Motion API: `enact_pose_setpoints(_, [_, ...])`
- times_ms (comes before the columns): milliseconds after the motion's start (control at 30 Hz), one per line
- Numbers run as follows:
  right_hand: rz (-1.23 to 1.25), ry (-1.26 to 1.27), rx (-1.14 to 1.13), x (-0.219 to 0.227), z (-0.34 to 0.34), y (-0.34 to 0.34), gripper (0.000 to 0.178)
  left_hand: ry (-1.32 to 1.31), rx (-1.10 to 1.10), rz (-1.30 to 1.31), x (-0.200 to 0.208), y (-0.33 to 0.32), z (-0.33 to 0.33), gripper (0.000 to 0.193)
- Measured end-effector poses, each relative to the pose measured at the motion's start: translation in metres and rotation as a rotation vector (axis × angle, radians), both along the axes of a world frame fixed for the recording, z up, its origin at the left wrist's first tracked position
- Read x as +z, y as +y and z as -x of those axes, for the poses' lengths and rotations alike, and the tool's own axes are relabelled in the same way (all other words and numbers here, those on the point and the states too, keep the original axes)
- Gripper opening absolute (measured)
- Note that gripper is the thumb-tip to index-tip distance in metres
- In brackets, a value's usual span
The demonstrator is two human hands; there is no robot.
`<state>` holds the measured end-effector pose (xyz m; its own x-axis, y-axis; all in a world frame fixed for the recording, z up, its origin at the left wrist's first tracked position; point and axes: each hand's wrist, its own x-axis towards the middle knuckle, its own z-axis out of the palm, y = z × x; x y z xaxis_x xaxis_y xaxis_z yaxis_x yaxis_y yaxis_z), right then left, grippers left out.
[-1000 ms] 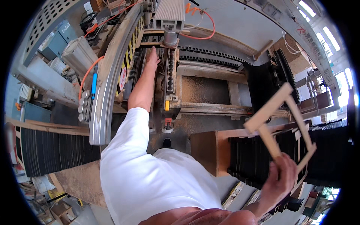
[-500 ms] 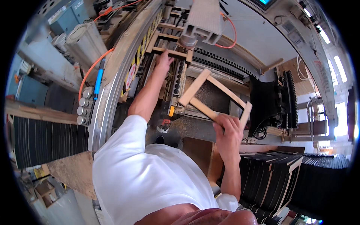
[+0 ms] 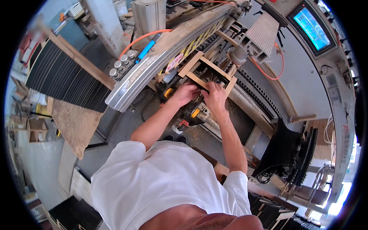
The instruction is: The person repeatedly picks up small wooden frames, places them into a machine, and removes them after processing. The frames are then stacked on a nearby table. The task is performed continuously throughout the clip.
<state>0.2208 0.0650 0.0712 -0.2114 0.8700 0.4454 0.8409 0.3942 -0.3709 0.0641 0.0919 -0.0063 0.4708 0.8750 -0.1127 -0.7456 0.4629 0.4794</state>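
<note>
A light wooden frame (image 3: pixel 191 64) with dark inner edges lies on the machine's rails, in front of the round press head (image 3: pixel 239 55). My left hand (image 3: pixel 186 94) grips its near rail from the left, its fingertips partly hidden beneath the wood. Close beside it, my right hand (image 3: pixel 216 97) has its fingers bent over the same rail, toward the right corner. Both forearms reach forward from the white sleeves.
A metal beam (image 3: pixel 153 63) with a blue tube (image 3: pixel 148 48) runs along the left. A lit screen (image 3: pixel 311 28) stands far right. Black toothed tracks (image 3: pixel 257 92) extend to the right. Stacked dark strips (image 3: pixel 67 73) stand at the left, and sawdust covers the floor under the machine.
My right hand has moved left to the machine, beside my left hand. The separate frame it held at the right is no longer visible there. The view has turned rightward.
</note>
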Motion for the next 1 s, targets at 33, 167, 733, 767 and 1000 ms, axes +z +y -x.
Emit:
enact_pose_setpoints(33, [0.005,-0.001,0.018,-0.002,-0.002,0.004,0.024,0.021,0.05,-0.008,-0.002,0.0,-0.003,0.029])
enact_pose_setpoints(167, [0.046,0.016,0.044,-0.007,-0.006,0.013,0.024,0.12,0.17,0.105,-0.013,-0.006,-0.007,0.027])
enact_pose_setpoints(733, [0.103,-0.145,-0.09,-0.029,-0.015,0.144,0.019,0.387,0.338,0.149,0.028,-0.234,0.12,0.033])
enact_pose_setpoints(767, [0.093,-0.212,-0.09,-0.026,-0.012,0.146,0.018,0.388,0.344,0.146,0.019,-0.243,0.128,0.033])
enact_pose_setpoints(1000, [-0.016,-0.693,-0.138,-0.015,-0.001,0.171,0.021,0.366,0.454,0.293,-0.013,-0.274,0.183,0.03])
